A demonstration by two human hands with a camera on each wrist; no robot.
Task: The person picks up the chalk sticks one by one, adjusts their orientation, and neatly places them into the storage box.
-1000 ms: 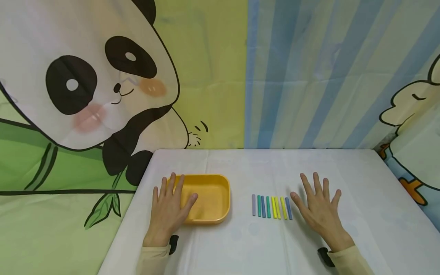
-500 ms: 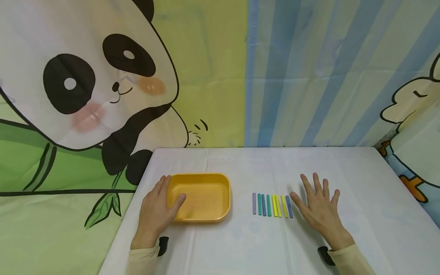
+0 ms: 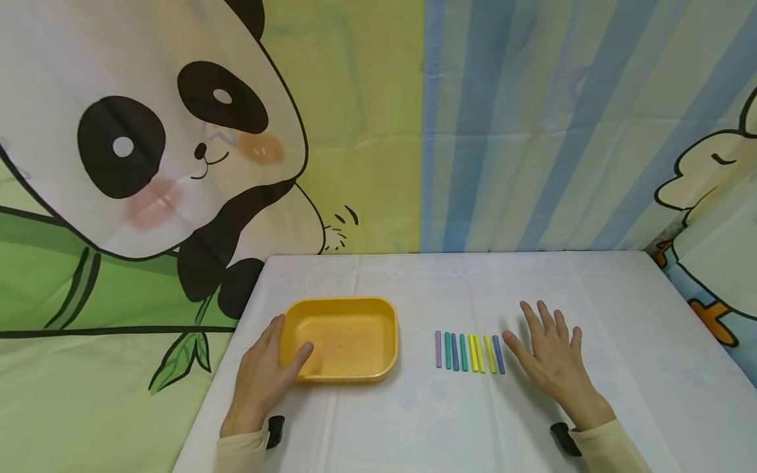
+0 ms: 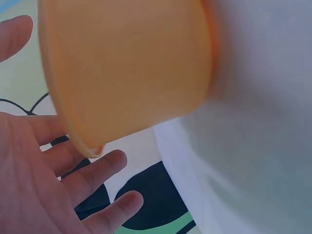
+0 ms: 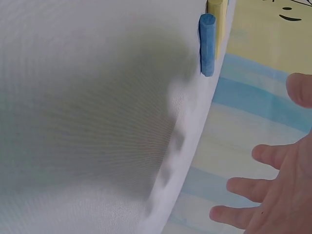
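Observation:
A shallow yellow tray (image 3: 355, 378) stands on the left half of the white table. My left hand (image 3: 258, 378) is at its left side, with the thumb over the tray and the other fingers along the outside. From the left wrist, those fingers (image 4: 105, 173) show spread by the tray's rim corner, and the thumb stands apart from the rim. To the tray's right lies a row of thin chalk-like sticks (image 3: 475, 353) in lilac, green, blue and yellow. My right hand (image 3: 556, 361) hovers with spread fingers just right of the end blue stick (image 5: 207, 46), holding nothing.
White cloth covers the table (image 3: 414, 427), whose far edge meets a printed curtain (image 3: 367, 131) with a panda and blue stripes. A dark wrist strap piece (image 3: 275, 431) sits under the left wrist, and another (image 3: 566, 439) under the right.
My left hand has moved from over the tray's left part outward to its left side, its fingers now closer together. The right hand has barely shifted; tray and sticks stay put.

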